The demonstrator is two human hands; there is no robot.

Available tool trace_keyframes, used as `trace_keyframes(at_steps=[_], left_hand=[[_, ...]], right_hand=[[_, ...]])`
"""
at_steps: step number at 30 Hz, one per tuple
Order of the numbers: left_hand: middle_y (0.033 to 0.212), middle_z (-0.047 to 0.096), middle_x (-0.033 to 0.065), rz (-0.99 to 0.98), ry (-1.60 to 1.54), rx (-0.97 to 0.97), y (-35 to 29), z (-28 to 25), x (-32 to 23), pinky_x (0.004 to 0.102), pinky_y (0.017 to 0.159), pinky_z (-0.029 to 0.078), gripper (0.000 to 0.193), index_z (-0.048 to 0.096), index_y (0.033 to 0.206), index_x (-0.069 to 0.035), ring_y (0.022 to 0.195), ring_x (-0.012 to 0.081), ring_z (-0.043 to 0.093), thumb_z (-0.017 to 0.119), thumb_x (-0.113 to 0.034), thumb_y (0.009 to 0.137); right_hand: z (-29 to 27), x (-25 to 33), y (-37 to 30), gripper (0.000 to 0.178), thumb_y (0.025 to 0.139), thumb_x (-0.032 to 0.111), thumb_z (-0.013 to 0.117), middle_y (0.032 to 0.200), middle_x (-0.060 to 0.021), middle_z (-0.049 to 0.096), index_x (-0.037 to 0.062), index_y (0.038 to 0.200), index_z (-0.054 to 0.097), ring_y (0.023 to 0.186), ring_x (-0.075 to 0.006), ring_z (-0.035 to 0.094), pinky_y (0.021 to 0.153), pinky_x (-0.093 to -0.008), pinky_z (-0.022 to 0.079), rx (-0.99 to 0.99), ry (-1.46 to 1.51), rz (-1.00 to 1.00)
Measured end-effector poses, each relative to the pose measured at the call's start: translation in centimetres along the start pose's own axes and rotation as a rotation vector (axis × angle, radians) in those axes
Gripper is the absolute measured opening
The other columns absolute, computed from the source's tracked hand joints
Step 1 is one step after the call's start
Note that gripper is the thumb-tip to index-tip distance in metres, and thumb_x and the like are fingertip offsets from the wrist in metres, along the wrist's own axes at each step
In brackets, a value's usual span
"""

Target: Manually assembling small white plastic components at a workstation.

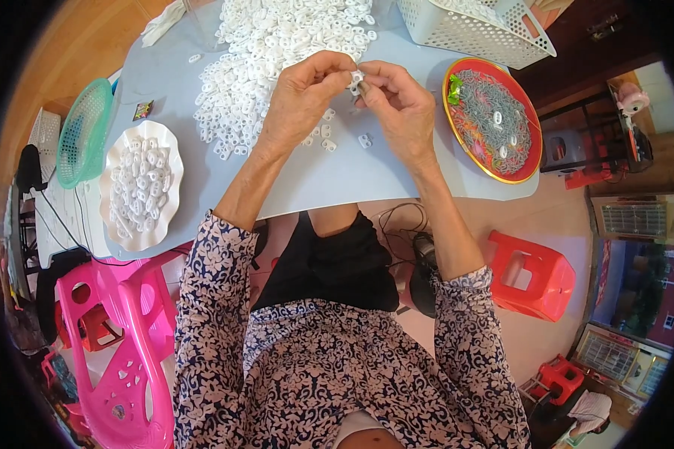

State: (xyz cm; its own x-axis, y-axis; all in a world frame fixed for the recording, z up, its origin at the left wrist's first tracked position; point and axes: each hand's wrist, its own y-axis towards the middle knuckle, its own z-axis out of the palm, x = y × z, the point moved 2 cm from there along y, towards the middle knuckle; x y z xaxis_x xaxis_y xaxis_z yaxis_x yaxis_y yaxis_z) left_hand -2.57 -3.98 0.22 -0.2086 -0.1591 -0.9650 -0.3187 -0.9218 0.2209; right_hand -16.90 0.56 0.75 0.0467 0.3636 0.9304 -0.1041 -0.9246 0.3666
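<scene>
Observed left hand point(307, 97) and right hand point(406, 114) raised over the near half of a grey table point(329, 179), with fingertips close together. Found both pinching one small white piece point(356, 77) between thumb and fingers, directly in front of the body. Could not make out its finer detail, perhaps a two-holed form like the others, owing to covering fingertips. Noted a few loose white pieces point(326, 131) on the tabletop beneath the hands, and just beyond, a large heap of the same kind point(277, 45). To the right, recorded a round red tray point(518, 170) with gold edging, bearing thin grey pieces point(487, 101) and a few white ones. Behind that tray, sighted a white perforated basket point(487, 43). To the left, listed a scalloped white dish point(175, 179) filled with white pieces point(138, 187), near a green basket point(86, 135). On the floor to the right, logged a red stool point(547, 284).
</scene>
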Motion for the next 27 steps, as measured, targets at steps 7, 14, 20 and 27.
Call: trace_keyframes(at_steps=[7, 14, 20, 27], left_hand=[[0.071, 0.056, -0.0004, 0.020, 0.059, 0.013, -0.5, 0.6, -1.1, 0.0210, 0.065, 0.040, 0.023, 0.061, 0.093, -0.001, 0.069, 0.0084, 0.049, 0.050, -0.022, 0.092], [0.065, 0.053, 0.0011, 0.040, 0.272, 0.071, -0.6, 1.1, -0.8, 0.0232, 0.058, 0.039, 0.027, 0.058, 0.087, -0.001, 0.063, 0.0086, 0.048, 0.046, -0.024, 0.093], [0.061, 0.049, -0.0004, 0.049, 0.264, 0.113, -0.4, 0.7, -0.9, 0.0239, 0.054, 0.035, 0.026, 0.058, 0.085, -0.001, 0.059, 0.0077, 0.042, 0.046, -0.023, 0.094], [0.063, 0.049, -0.0006, 0.064, 0.251, 0.094, -0.6, 0.6, -0.5, 0.0225, 0.055, 0.035, 0.025, 0.057, 0.088, -0.001, 0.059, 0.0070, 0.042, 0.044, -0.022, 0.095]], right_hand=[[-0.4, -0.3, 0.1, 0.020, 0.084, -0.003, 0.057, 0.085, -0.0056, 0.064, -0.0031, 0.104, 0.060, 0.072, -0.0100, 0.062, 0.067, -0.0223, 0.051, -0.067, 0.074, -0.010], [-0.2, -0.1, 0.1, 0.020, 0.085, -0.002, 0.056, 0.087, -0.0072, 0.065, -0.0034, 0.105, 0.059, 0.074, -0.0113, 0.063, 0.069, -0.0231, 0.052, -0.033, 0.062, -0.043], [-0.2, -0.3, 0.1, 0.020, 0.087, 0.001, 0.057, 0.088, -0.0084, 0.065, -0.0034, 0.106, 0.059, 0.074, -0.0117, 0.063, 0.069, -0.0238, 0.053, -0.024, 0.059, -0.016], [-0.3, -0.4, 0.1, 0.020, 0.087, 0.003, 0.059, 0.090, -0.0093, 0.066, -0.0036, 0.106, 0.058, 0.074, -0.0118, 0.064, 0.068, -0.0238, 0.053, -0.044, 0.097, 0.000]])
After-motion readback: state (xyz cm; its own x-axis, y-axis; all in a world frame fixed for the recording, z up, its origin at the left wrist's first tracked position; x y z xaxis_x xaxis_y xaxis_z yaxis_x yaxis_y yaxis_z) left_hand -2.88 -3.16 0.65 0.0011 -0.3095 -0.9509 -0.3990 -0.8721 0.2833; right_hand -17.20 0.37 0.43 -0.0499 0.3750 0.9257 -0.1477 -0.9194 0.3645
